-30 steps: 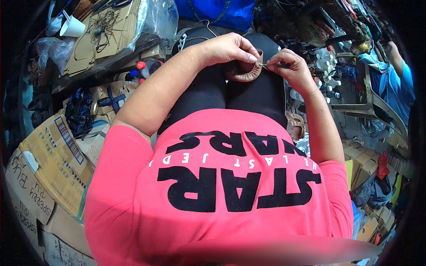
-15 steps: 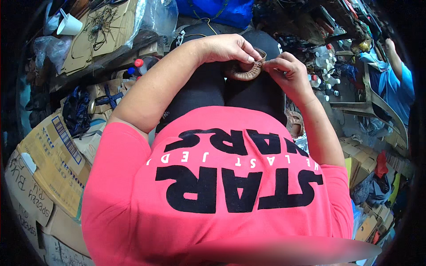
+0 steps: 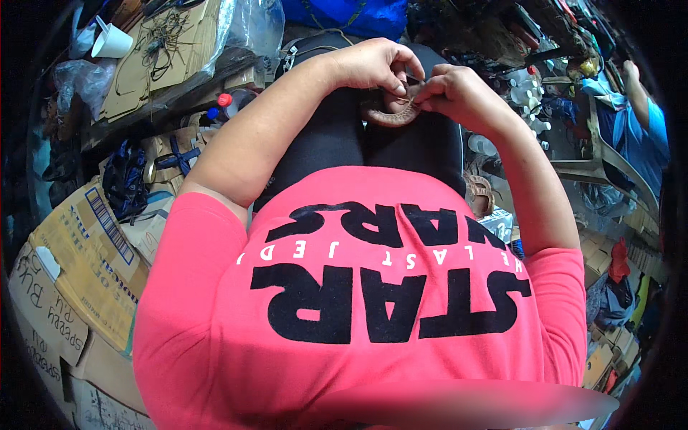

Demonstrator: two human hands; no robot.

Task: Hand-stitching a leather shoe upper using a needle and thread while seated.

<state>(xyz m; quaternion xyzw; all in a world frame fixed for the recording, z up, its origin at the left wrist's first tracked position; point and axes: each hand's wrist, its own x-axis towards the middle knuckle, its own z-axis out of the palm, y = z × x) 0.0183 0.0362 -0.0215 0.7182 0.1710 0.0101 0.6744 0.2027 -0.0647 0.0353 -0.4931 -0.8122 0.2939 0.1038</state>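
Over my dark-trousered lap sits a brown leather shoe upper (image 3: 393, 117), curved, with a ridged, stitched-looking edge. My left hand (image 3: 381, 66) is closed, thumb and fingers pinching the upper's far side. From the right, my right hand (image 3: 457, 94) pinches at the same piece, its fingertips close to the left ones. A thin light strand seems to run between the fingertips, too fine to make out clearly. The fingers cover part of the upper. A similar brown shoe piece (image 3: 480, 196) lies beside my right thigh.
Cardboard sheets (image 3: 132, 79) with a dark tangle of strands lie at the far left, near a white cup (image 3: 112, 41). A cardboard box (image 3: 86, 258) stands at left. Plastic bottles (image 3: 527, 89) and a chair frame (image 3: 623, 168) are at right, with another person's arm (image 3: 638, 97) beyond.
My right hand has moved slightly up and inward, closer to the left, with its elbow farther out. My left hand has risen a little. The upper stays between them.
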